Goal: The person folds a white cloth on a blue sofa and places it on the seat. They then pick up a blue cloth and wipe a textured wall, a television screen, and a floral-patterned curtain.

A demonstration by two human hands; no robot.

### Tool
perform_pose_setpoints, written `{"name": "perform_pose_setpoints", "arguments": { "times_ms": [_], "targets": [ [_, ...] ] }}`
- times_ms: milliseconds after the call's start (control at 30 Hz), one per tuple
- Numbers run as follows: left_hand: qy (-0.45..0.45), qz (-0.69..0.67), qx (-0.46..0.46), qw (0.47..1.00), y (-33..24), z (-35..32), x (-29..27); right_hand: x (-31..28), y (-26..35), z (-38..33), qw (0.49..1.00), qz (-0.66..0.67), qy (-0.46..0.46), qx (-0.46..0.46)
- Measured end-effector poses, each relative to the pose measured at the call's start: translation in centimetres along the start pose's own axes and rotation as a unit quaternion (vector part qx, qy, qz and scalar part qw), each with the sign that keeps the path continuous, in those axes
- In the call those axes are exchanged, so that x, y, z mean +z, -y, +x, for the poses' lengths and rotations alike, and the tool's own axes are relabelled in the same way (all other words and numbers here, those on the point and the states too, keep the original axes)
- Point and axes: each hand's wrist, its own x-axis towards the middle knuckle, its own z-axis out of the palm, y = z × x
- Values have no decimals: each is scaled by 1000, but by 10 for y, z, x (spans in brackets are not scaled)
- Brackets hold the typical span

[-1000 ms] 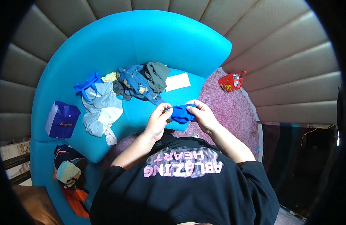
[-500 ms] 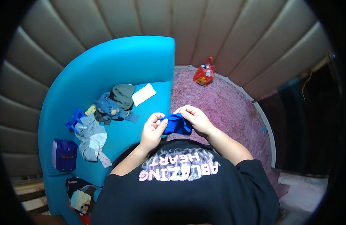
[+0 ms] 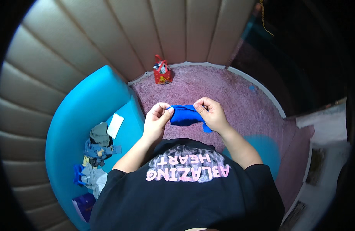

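Observation:
A small bright blue cloth (image 3: 185,115) is stretched between both hands in front of my chest, above the purple carpet. My left hand (image 3: 157,120) pinches its left end with thumb and fingers. My right hand (image 3: 211,114) grips its right end, and a loose corner hangs down below that hand. I wear a black T-shirt with pink lettering.
A curved turquoise sofa (image 3: 85,111) is on my left, with a pile of small clothes (image 3: 94,152), a white folded piece (image 3: 115,125) and a dark blue packet (image 3: 83,204) on its seat. A red bag (image 3: 162,72) stands on the purple carpet (image 3: 239,100) by the padded beige wall.
My view has swung to the right: the sofa and clothes pile slid to the left edge, and the carpet now lies under my hands. Both hands still hold the blue cloth.

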Motion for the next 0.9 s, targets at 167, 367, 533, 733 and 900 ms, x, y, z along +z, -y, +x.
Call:
{"name": "perform_pose_setpoints", "arguments": {
  "times_ms": [167, 367, 533, 733, 900],
  "targets": [
    [76, -73, -63, 992, 5, 41, 25, -40, 12, -13, 990, 114, 55, 66],
    [127, -68, -85, 986, 7, 100, 36, -60, 6, 3, 994, 30, 1, 105],
    [179, -94, -126, 971, 4, 164, 35, -70, -18, 57, 989, -48, -141, -18],
    [209, -3, -65, 976, -49, 262, 19, -79, -11, 166, 969, -132, -206, 19],
    [203, 25, -76, 976, -91, 341, 15, -95, 13, 262, 946, -185, -250, -94]
  ]
}}
